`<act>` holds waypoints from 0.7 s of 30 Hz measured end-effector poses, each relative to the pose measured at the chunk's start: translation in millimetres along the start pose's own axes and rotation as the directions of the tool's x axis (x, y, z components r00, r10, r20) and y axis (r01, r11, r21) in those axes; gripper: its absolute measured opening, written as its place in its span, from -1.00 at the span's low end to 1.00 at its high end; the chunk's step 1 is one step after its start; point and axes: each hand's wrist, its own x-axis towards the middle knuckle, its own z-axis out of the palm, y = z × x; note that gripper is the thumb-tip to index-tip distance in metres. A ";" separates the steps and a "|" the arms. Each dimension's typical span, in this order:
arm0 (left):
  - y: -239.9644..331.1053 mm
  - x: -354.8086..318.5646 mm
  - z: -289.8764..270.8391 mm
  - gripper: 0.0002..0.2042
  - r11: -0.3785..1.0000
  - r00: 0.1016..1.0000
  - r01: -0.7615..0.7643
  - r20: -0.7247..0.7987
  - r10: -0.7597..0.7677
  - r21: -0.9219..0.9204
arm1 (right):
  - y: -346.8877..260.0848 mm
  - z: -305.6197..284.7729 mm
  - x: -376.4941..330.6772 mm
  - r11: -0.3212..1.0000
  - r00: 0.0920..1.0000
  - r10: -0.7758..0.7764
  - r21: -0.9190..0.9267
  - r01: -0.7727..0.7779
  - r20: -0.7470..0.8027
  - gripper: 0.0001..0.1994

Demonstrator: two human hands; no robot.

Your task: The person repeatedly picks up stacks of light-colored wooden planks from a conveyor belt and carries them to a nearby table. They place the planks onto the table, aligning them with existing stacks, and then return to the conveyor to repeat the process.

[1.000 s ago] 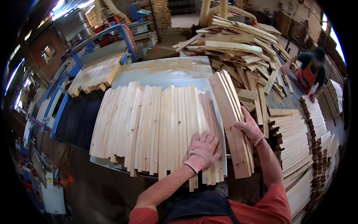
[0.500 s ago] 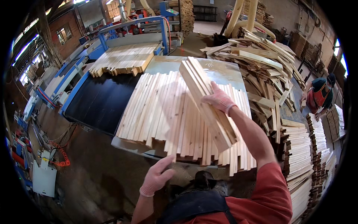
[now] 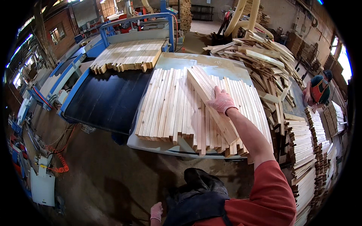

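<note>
The right hand (image 3: 221, 101), in a pink knit glove, lies palm down on a bundle (image 3: 211, 101) of pale wooden slats set slantwise across the others. Its fingers are spread a little and curl over the bundle's upper edge, gripping it; the thumb side cannot be seen. The bundle runs from beyond the fingertips, up and to the left, back under the palm and along the forearm to the table's near edge.

Under the fingers, and to both sides of them, lies a flat layer of slats (image 3: 169, 105) side by side, their near ends uneven. They rest on a pale grey table (image 3: 151, 145), whose bare rim shows below the wrist.

The left hand (image 3: 155, 211), also gloved, hangs low by the person's hip, well apart from the wood, holding nothing; its fingers look loosely bent, but how far is hard to tell.

Left of the fingers is a black belt (image 3: 105, 101) in a blue frame, with another batch of slats (image 3: 128, 54) at its far end. Beyond the fingertips, to the right, rises a loose heap of boards (image 3: 260, 56). Right of the forearm stand neat stacks (image 3: 301, 150) of slats. Past them a co-worker (image 3: 318, 88) in a green top and orange apron bends over.
</note>
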 end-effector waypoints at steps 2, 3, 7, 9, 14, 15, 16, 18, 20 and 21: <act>-22.8 -4.6 -11.1 -0.77 0.965 0.968 0.125 0.241 -0.068 -0.230 | -13.7 -10.5 -1.7 0.999 0.998 -0.001 0.035 -0.001 0.061 0.01; -33.2 -6.5 -11.3 -0.76 0.920 0.932 0.198 0.356 -0.069 -0.339 | -10.1 -5.5 4.0 0.999 0.999 -0.025 0.049 0.023 0.033 -0.06; -56.1 0.2 -4.1 -0.72 0.972 0.978 0.204 0.062 -0.198 -0.114 | -8.7 -0.5 10.5 0.994 0.998 -0.052 0.093 0.050 0.027 -0.08; -39.4 6.3 -3.7 -0.70 0.970 0.975 0.222 0.044 -0.219 -0.097 | 7.3 1.2 13.1 0.962 0.997 -0.070 0.261 0.078 -0.040 0.08; 8.8 4.3 -27.0 -0.69 0.964 0.971 0.213 0.140 -0.192 -0.158 | -11.6 22.6 32.9 0.993 0.991 -0.082 0.076 0.090 -0.105 0.12; 26.2 9.2 -32.0 -0.70 0.969 0.974 0.195 0.146 -0.173 -0.153 | -9.8 28.0 36.2 0.995 0.991 -0.082 0.046 0.087 -0.110 0.12; 35.0 9.9 -33.0 -0.69 0.974 0.980 0.170 0.132 -0.151 -0.147 | -5.1 33.0 40.7 0.995 0.993 -0.090 0.041 0.093 -0.081 0.12; 64.3 20.5 -27.7 -0.66 0.994 0.998 0.061 0.027 -0.059 -0.092 | 15.6 54.3 58.0 0.988 0.984 -0.153 0.014 0.155 -0.094 0.12; 108.5 14.8 -6.2 -0.65 0.999 0.997 -0.014 -0.077 0.017 0.039 | 12.5 48.1 64.7 0.977 0.959 -0.212 -0.018 0.213 -0.186 0.07; 147.8 -20.0 11.5 -0.66 0.993 0.992 -0.027 -0.117 0.041 0.116 | -8.4 30.2 49.5 0.973 0.946 -0.230 -0.032 0.229 -0.230 0.04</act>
